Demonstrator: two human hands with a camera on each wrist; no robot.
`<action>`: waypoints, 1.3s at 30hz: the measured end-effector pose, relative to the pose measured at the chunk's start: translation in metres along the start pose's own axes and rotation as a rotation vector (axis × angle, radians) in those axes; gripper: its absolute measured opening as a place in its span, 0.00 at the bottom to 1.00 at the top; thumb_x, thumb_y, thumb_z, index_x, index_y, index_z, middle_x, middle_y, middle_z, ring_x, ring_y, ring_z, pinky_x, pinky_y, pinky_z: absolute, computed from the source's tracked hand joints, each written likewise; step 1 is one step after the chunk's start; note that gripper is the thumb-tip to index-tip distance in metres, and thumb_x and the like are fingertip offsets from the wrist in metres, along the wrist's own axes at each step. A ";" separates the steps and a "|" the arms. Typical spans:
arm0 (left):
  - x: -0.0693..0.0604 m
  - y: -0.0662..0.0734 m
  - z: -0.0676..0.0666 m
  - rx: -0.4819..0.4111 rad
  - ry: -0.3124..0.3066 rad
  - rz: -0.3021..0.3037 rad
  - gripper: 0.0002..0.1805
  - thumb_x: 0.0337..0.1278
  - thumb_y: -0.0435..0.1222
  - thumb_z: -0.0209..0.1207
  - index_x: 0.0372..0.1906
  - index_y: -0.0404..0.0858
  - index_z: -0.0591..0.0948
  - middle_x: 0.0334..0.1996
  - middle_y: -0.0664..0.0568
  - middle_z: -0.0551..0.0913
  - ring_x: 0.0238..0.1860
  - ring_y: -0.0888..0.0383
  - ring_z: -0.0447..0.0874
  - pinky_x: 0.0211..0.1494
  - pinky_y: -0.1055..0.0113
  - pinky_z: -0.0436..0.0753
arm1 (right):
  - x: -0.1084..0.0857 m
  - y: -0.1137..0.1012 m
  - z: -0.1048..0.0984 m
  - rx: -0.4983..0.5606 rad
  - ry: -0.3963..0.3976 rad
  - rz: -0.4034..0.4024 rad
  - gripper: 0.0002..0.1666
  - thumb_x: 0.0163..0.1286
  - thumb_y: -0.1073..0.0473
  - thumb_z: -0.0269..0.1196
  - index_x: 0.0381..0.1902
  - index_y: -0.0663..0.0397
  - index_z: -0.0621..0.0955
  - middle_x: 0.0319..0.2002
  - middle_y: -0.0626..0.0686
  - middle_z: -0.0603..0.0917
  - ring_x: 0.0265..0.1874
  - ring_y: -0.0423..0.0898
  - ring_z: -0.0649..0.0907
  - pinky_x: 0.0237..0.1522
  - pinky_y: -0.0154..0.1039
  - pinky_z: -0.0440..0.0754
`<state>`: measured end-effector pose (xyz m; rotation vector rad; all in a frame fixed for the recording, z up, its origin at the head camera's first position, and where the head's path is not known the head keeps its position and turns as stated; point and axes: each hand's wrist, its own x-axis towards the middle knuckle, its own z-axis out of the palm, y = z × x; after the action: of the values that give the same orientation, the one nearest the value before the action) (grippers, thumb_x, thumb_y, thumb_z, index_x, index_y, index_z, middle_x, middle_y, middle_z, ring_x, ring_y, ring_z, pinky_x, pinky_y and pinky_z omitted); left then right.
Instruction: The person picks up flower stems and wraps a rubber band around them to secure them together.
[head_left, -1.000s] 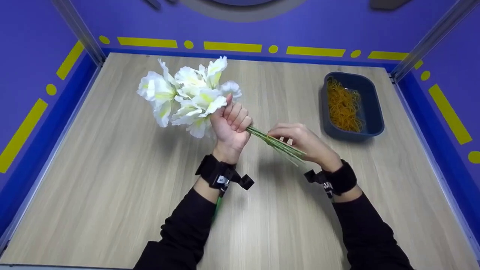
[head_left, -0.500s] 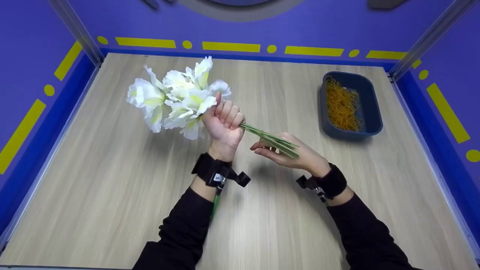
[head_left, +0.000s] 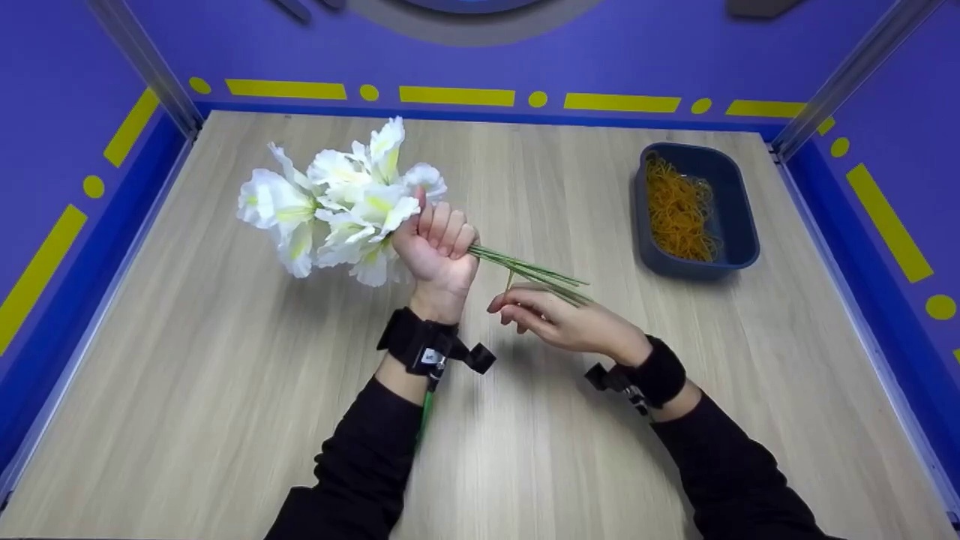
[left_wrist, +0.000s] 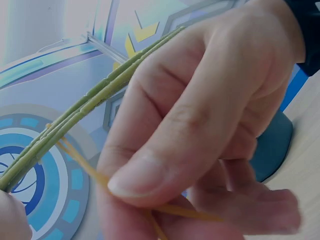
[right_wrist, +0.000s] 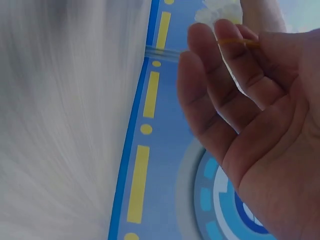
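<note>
My left hand grips a bunch of white artificial-looking flowers just below the blossoms, which point to the left. Green stems stick out of the fist to the right. Below them, my right hand pinches a yellow rubber band between thumb and forefinger. In the left wrist view the band runs taut from around the stems to that pinch, with more of it past the thumb. The right wrist view shows the other fingers loosely bent, and a short piece of the band at the fingertips.
A dark blue-grey plastic box stands at the back right of the wooden table, with many yellow rubber bands heaped inside. Blue walls with yellow marks enclose the back and sides.
Both hands and the flowers have shifted left. My right hand has moved from the stems' far side to below them, and the rubber band now stretches down from the stems.
</note>
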<state>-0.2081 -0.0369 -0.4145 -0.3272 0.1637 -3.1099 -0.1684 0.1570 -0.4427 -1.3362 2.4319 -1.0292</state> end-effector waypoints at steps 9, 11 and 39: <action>0.000 0.001 0.001 0.020 -0.040 0.019 0.28 0.80 0.41 0.28 0.15 0.45 0.50 0.11 0.59 0.47 0.11 0.65 0.41 0.14 0.74 0.45 | -0.009 -0.027 -0.004 -0.188 -0.041 0.025 0.17 0.81 0.59 0.53 0.60 0.62 0.77 0.47 0.52 0.83 0.36 0.42 0.81 0.44 0.40 0.82; 0.000 0.002 0.000 0.020 -0.049 0.016 0.27 0.80 0.41 0.27 0.15 0.45 0.50 0.11 0.59 0.47 0.11 0.65 0.41 0.14 0.74 0.45 | -0.014 -0.033 -0.008 -0.245 -0.043 0.013 0.18 0.81 0.59 0.54 0.61 0.62 0.76 0.46 0.52 0.83 0.37 0.42 0.80 0.46 0.41 0.81; -0.007 -0.018 -0.006 0.266 -0.022 -0.140 0.28 0.79 0.39 0.27 0.14 0.46 0.53 0.10 0.60 0.50 0.11 0.65 0.43 0.13 0.76 0.47 | -0.021 0.000 -0.049 -0.378 0.551 -0.043 0.06 0.71 0.58 0.66 0.41 0.54 0.87 0.32 0.47 0.84 0.25 0.38 0.78 0.26 0.32 0.76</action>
<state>-0.2025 -0.0186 -0.4198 -0.3797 -0.2826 -3.2066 -0.1793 0.1977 -0.4097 -1.3481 3.1476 -1.1041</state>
